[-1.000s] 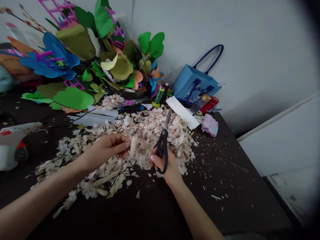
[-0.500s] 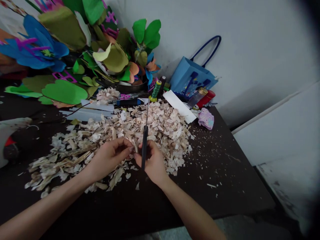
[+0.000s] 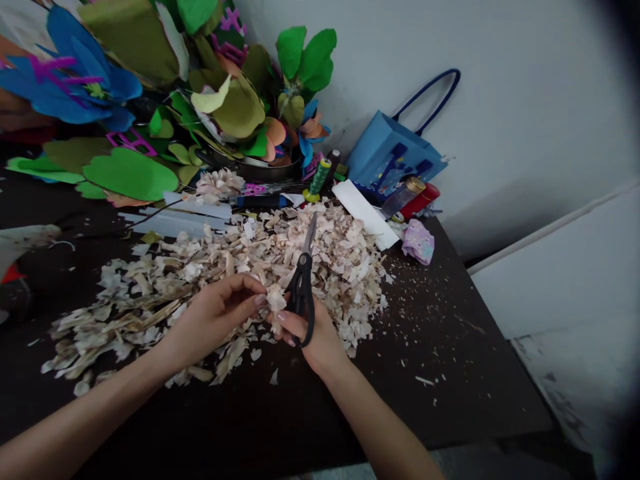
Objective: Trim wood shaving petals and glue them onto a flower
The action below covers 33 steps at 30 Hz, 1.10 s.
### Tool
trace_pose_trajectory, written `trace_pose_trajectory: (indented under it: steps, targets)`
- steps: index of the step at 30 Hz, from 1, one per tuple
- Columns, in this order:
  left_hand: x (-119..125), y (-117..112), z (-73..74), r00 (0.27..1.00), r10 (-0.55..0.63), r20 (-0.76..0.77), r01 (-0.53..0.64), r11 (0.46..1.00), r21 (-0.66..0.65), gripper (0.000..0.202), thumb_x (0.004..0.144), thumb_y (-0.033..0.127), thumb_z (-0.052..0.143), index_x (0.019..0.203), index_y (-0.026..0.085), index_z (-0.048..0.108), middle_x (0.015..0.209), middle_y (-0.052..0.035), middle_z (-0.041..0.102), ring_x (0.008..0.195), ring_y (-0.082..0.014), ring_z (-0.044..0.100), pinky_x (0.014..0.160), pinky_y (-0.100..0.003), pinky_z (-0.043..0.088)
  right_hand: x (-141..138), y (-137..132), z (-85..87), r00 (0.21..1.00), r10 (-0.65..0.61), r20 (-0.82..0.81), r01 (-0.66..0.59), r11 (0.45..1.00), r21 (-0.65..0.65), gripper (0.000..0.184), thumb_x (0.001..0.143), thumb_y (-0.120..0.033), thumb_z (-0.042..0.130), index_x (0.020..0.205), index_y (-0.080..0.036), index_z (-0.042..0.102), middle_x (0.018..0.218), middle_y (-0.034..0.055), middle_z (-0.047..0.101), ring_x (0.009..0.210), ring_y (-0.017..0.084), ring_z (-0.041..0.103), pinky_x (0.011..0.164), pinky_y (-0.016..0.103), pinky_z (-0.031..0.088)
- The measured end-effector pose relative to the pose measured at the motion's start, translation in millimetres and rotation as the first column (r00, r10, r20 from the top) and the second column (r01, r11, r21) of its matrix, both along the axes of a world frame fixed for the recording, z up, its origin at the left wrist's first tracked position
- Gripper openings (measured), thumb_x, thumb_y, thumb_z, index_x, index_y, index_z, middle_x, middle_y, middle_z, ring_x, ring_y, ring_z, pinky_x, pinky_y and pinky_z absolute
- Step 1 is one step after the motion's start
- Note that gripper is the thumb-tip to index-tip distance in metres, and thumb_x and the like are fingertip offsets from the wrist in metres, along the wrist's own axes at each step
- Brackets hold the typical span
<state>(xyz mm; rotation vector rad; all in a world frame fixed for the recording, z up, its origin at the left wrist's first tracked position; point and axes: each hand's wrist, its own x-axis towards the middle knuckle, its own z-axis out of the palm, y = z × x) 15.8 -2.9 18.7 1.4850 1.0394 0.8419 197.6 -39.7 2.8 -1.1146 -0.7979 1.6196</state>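
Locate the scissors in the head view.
In the head view, the black-handled scissors sit near centre, held in the right hand, blades pointing away over the pile of pale shavings, close beside the left hand.

Dim, flat light, no glare; dark vignette at rt edge, corners warped, maybe slightly soft overall.

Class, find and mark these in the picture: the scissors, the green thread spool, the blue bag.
Scissors (image 3: pixel 300 293), head view, on the black handle.
Green thread spool (image 3: pixel 320 175), head view, on the thread.
Blue bag (image 3: pixel 390 150), head view, on the front panel.
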Motion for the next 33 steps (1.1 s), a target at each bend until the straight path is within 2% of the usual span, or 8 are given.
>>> trace_pose_trajectory:
  steps: [4,7,10,18,25,27,29,33]
  targets:
    - [-1.7,-6.2,-1.5,0.985,0.131,-0.111,-0.100,0.964,0.246,0.012,0.092,0.033,0.062,0.098,0.022,0.064,0.085,-0.0037,0.069,0.074,-0.0181,0.067,0.063,-0.028,0.054,0.5,-1.9,0.8,1.000,-0.011,0.019,0.012,1.000,-0.013,0.037,0.067,-0.033,0.084,0.090,-0.021,0.057,0.068,-0.0014,0.069,0.048,0.012,0.057,0.042,0.021,0.037]
    - [-1.6,-8.0,1.2,0.970,0.176,-0.167,-0.053,0.825,0.563,0.008,0.094,0.023,0.058,0.093,0.023,0.065,0.091,-0.0064,0.069,0.085,-0.0204,0.068,0.072,-0.031,0.056,0.9,-2.5,0.7,0.999,-0.023,0.042,0.024,0.999,-0.025,0.037,0.066,-0.031,0.084,0.089,-0.021,0.058,0.066,-0.0044,0.064,0.048,0.011,0.055,0.042,0.021,0.039]
    - [-1.1,-7.3,-0.7,0.963,0.140,-0.228,0.076,0.675,0.734,0.013,0.096,0.019,0.056,0.098,0.025,0.067,0.098,-0.0074,0.070,0.093,-0.0217,0.068,0.081,-0.035,0.056,1.2,-2.9,-1.2,0.998,-0.017,0.053,0.018,1.000,-0.019,0.036,0.066,-0.030,0.084,0.089,-0.021,0.058,0.064,-0.0066,0.059,0.046,0.010,0.054,0.042,0.021,0.039]
    - [-0.6,-5.6,-11.2,0.927,0.097,-0.364,0.253,0.554,0.793,0.013,0.097,0.014,0.058,0.107,0.021,0.062,0.103,-0.0082,0.071,0.094,-0.0219,0.065,0.085,-0.036,0.051,2.0,-4.5,-2.6,0.999,-0.012,0.042,0.013,1.000,-0.021,0.034,0.067,-0.027,0.084,0.089,-0.021,0.059,0.065,-0.0083,0.056,0.044,0.008,0.050,0.051,0.025,0.052]
    - [-7.2,-6.4,-10.7,0.878,0.125,-0.462,0.363,0.453,0.814,0.018,0.099,0.015,0.052,0.112,0.020,0.064,0.108,-0.0096,0.074,0.099,-0.0250,0.065,0.083,-0.038,0.048,0.7,-4.2,-1.1,0.994,0.001,0.105,0.001,1.000,-0.020,0.035,0.067,-0.031,0.085,0.088,-0.022,0.058,0.070,-0.0053,0.058,0.052,0.011,0.056,0.048,0.024,0.049]
    - [-6.9,-6.9,-11.0,0.886,0.129,-0.445,0.346,0.454,0.821,0.018,0.098,0.014,0.053,0.112,0.020,0.064,0.107,-0.0091,0.075,0.097,-0.0244,0.066,0.082,-0.037,0.048,0.5,-4.4,-0.7,0.994,-0.002,0.112,0.004,1.000,-0.013,0.035,0.067,-0.030,0.085,0.088,-0.022,0.059,0.071,-0.0053,0.059,0.052,0.011,0.056,0.048,0.023,0.048]
    - [-5.3,-7.1,-11.1,0.912,0.130,-0.390,0.279,0.502,0.819,0.016,0.096,0.012,0.056,0.108,0.019,0.064,0.103,-0.0080,0.075,0.094,-0.0228,0.066,0.083,-0.036,0.048,1.0,-4.6,-0.6,0.993,-0.003,0.115,0.005,1.000,-0.015,0.035,0.067,-0.030,0.085,0.088,-0.021,0.059,0.071,-0.0054,0.060,0.052,0.011,0.057,0.048,0.022,0.047]
    - [-3.5,-6.1,-7.9,0.966,0.101,-0.237,0.086,0.741,0.666,0.015,0.095,0.012,0.056,0.101,0.021,0.067,0.100,-0.0059,0.073,0.096,-0.0196,0.068,0.087,-0.032,0.051,2.5,-4.5,-1.3,0.994,0.016,0.109,-0.013,1.000,-0.026,0.037,0.068,-0.034,0.085,0.089,-0.020,0.057,0.068,-0.0048,0.065,0.049,0.011,0.059,0.049,0.023,0.046]
